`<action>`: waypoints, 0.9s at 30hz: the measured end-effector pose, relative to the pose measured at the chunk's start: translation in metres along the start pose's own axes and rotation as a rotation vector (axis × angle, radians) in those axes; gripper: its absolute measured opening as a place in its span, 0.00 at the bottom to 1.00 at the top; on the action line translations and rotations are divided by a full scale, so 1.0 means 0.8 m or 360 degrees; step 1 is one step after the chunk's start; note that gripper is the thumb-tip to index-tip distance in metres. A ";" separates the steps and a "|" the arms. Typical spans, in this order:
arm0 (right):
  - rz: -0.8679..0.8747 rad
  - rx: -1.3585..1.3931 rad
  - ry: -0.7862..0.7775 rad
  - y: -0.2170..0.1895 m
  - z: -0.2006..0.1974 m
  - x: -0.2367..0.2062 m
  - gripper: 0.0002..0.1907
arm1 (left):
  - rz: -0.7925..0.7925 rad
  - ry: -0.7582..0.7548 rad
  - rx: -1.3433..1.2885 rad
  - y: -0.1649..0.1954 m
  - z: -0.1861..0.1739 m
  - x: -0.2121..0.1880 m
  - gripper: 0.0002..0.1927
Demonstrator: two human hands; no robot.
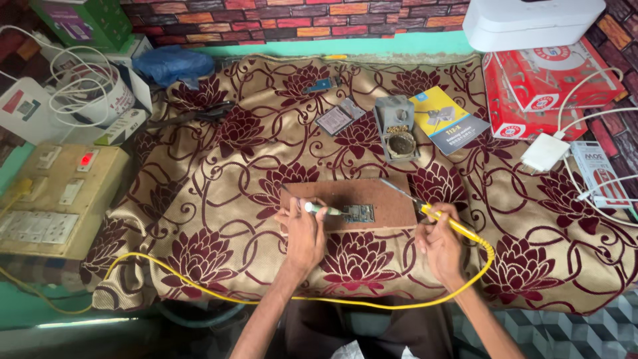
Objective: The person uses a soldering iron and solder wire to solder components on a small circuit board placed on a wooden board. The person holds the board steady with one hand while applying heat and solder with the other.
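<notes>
Your left hand grips a small pen tool touching the chip board on the wood block. Your right hand grips the yellow iron beside it.

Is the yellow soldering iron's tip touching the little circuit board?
Apart. The head view shows the soldering iron in the right hand, its tip up over the wooden board, away from the circuit board.

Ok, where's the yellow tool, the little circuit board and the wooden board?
Yellow tool [446, 220], head view, on its yellow handle.
Circuit board [359, 213], head view, on its middle.
Wooden board [392, 203], head view, on a bare part right of the circuit board.
</notes>
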State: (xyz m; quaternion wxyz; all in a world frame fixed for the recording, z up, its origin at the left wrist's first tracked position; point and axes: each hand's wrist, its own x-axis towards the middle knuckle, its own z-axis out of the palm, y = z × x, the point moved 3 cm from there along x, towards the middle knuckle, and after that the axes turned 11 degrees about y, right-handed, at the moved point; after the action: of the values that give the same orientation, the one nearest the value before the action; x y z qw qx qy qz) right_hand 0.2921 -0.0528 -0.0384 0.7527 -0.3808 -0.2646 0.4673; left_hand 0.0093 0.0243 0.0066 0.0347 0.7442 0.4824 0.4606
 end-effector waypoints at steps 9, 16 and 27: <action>-0.0135 -0.0346 0.0002 0.006 0.000 -0.002 0.10 | -0.0012 -0.0043 0.0038 0.004 -0.004 0.006 0.19; -0.0123 -0.0560 0.0108 -0.008 0.029 -0.012 0.11 | 0.0043 0.0019 -0.0003 0.006 -0.008 0.003 0.18; -0.0134 -0.0305 0.0015 0.015 0.008 0.001 0.14 | 0.0000 -0.0001 -0.0056 0.007 -0.008 0.004 0.16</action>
State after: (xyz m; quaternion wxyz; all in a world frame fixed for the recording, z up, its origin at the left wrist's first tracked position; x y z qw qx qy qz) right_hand 0.2819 -0.0465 -0.0448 0.7330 -0.4418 -0.3203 0.4061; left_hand 0.0091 0.0208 0.0152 0.0479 0.7436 0.4743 0.4689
